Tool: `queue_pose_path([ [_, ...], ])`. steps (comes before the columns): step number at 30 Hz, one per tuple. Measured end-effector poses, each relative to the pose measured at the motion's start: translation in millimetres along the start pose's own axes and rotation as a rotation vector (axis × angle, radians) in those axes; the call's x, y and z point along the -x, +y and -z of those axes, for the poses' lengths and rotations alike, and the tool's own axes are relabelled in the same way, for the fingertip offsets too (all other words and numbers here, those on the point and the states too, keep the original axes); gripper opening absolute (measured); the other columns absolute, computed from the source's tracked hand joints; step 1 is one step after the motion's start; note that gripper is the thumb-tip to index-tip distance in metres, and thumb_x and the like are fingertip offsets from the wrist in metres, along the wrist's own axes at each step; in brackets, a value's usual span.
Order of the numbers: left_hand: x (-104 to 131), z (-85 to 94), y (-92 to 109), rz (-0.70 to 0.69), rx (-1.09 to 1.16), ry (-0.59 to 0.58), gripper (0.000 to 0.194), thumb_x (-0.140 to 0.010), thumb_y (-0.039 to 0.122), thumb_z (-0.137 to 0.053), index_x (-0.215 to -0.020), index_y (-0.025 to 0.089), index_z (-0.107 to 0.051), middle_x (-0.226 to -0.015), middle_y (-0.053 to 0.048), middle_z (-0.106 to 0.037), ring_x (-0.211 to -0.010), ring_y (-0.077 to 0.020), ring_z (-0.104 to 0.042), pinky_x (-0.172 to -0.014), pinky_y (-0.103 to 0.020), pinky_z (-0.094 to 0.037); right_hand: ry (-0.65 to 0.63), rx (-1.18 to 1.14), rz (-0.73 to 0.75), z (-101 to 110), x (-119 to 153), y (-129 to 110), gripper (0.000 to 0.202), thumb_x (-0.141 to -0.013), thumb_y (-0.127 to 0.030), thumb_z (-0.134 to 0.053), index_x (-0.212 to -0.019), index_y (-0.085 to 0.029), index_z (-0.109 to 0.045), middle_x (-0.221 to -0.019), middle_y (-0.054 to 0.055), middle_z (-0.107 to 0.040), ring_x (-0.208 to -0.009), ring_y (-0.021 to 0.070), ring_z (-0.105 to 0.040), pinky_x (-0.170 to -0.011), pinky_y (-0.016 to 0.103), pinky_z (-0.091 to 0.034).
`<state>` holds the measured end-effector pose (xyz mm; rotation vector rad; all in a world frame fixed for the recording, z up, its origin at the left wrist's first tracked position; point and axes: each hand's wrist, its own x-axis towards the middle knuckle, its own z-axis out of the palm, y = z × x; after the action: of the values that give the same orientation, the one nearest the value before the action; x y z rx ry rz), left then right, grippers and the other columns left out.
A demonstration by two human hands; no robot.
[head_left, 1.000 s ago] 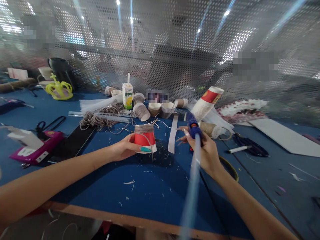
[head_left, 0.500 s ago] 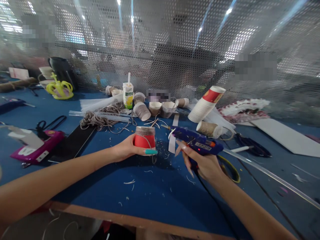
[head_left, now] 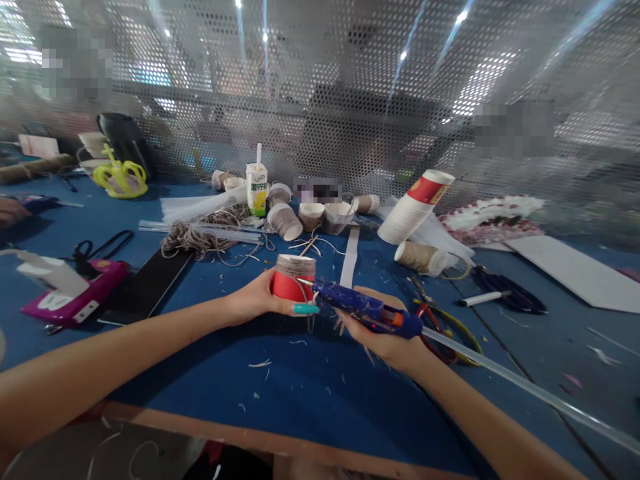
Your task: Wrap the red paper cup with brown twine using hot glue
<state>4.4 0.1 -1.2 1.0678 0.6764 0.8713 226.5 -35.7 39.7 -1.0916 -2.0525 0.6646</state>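
A red paper cup [head_left: 286, 287], with grey-brown cord wound round its upper part, is in my left hand [head_left: 257, 298], its fingers wrapped round the cup's left side and the thumb across the front. My right hand [head_left: 383, 337] is closed round a blue hot glue gun [head_left: 357, 303]. The gun's metal nozzle points left and is at the cup's right front, by the cord. A long clear glue stick [head_left: 530, 383] runs out of the gun's back. Loose cord hangs below the cup. Behind the gun lies a white strip [head_left: 351, 257].
Cord-wound cups, a drink carton [head_left: 257, 190] and tangled cord [head_left: 195, 240] lie behind the hands. Stacked paper cups [head_left: 415, 207] lean at the right, near scissors [head_left: 435, 327]. A purple power strip [head_left: 75, 297] is at left, with another person's hand [head_left: 13, 212] beyond.
My right hand has moved the glue gun left, bringing its nozzle to the cup. The cup has shifted slightly right. Another person's hand has come into view at the far left.
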Motion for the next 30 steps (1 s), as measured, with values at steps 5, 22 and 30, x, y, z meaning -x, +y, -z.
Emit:
queue_pose_path([
  [5, 0.9, 0.1, 0.8, 0.009, -0.011, 0.006, 0.067, -0.043, 0.024, -0.092, -0.102, 0.015, -0.062, -0.091, -0.006, -0.070, -0.080, -0.0178, -0.064, -0.081, -0.036, -0.049, -0.001, 0.029, -0.014, 1.2, 0.9, -1.9, 0.016, -0.076, -0.021, -0.060, -0.061, -0.021, -0.057, -0.060, 0.000, -0.060, -0.052, 0.0143, -0.055, -0.052, 0.027, -0.045],
  [22, 0.6, 2.2, -0.2, -0.004, -0.062, -0.026, 0.064, -0.049, 0.023, -0.089, -0.106, 0.014, -0.061, -0.095, -0.008, -0.070, -0.086, -0.0220, -0.065, -0.085, -0.041, -0.049, 0.005, 0.056, 0.012, 2.8, 0.7, -8.6, 0.022, -0.076, -0.018, -0.054, -0.054, -0.021, -0.050, -0.052, -0.002, -0.053, -0.046, 0.0122, -0.050, -0.045, 0.025, -0.039],
  [30, 0.4, 2.1, 0.7, 0.008, -0.047, -0.017, 0.061, -0.048, 0.021, -0.089, -0.102, 0.014, -0.062, -0.090, -0.006, -0.070, -0.081, -0.0187, -0.064, -0.081, -0.038, -0.049, 0.004, 0.055, 0.019, 2.1, -0.2, -8.9, 0.023, -0.075, -0.017, -0.053, -0.053, -0.021, -0.051, -0.051, -0.002, -0.054, -0.045, 0.0116, -0.052, -0.045, 0.024, -0.039],
])
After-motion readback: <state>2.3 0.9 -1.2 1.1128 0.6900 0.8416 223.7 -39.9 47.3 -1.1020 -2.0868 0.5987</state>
